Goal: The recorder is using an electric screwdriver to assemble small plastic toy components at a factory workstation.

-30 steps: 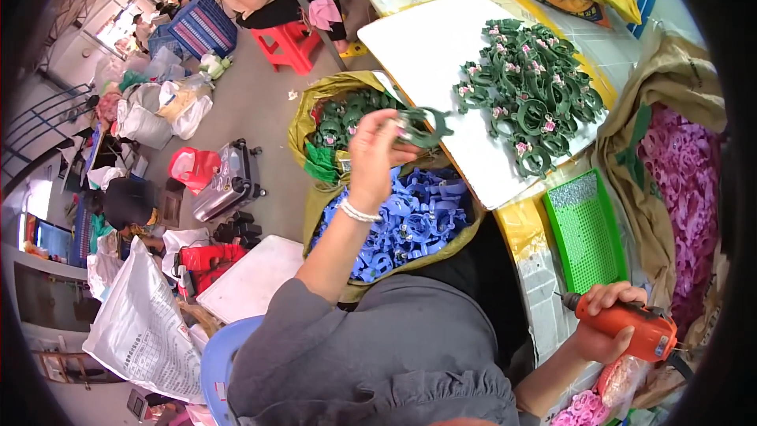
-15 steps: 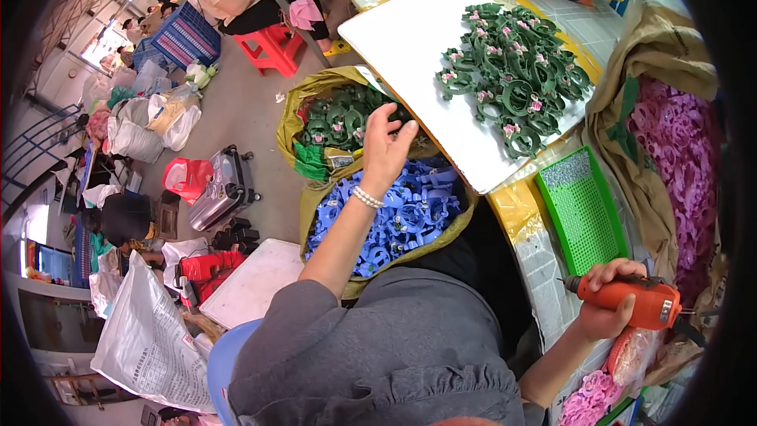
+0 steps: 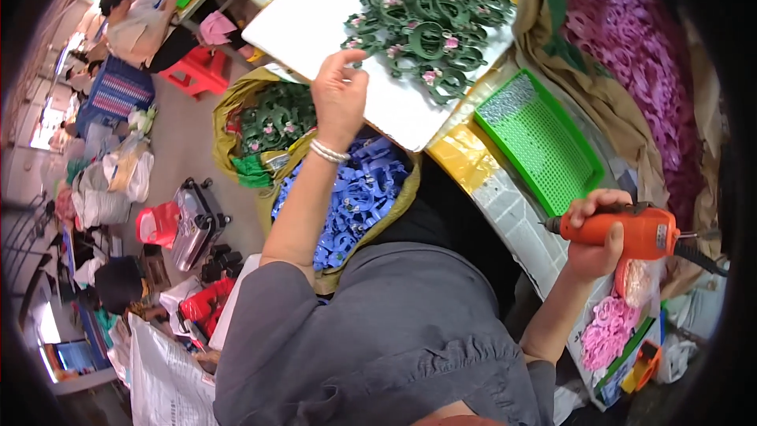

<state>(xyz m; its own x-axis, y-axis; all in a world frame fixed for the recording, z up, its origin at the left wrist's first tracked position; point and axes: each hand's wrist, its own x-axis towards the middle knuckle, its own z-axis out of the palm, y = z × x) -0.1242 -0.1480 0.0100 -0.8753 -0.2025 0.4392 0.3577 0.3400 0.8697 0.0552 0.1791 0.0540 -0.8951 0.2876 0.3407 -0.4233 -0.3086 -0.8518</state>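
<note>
My left hand (image 3: 341,102), wearing a pale beaded bracelet (image 3: 330,151), reaches over the near left edge of a white board (image 3: 303,28). Its fingers are curved, the thumb apart from the index finger, and I make out nothing held. Just beyond the fingertips lies a heap of dark green plastic rings with small pink figures (image 3: 426,39). On the right, my right hand (image 3: 595,229) is wrapped round an orange electric screwdriver (image 3: 643,235). The tool's thin tip points left, and a black cord leaves its back end.
A green perforated basket (image 3: 544,146) sits right of the board. A brown sack of purple-pink parts (image 3: 631,71) stands beyond it. Below the board are sacks of blue parts (image 3: 359,197) and green parts (image 3: 276,114). A person (image 3: 138,35) sits on a red stool (image 3: 195,71).
My left hand has moved from above the sacks onto the board, near the green heap. The right hand still grips the screwdriver. The view has shifted, moving the surroundings left and up.
</note>
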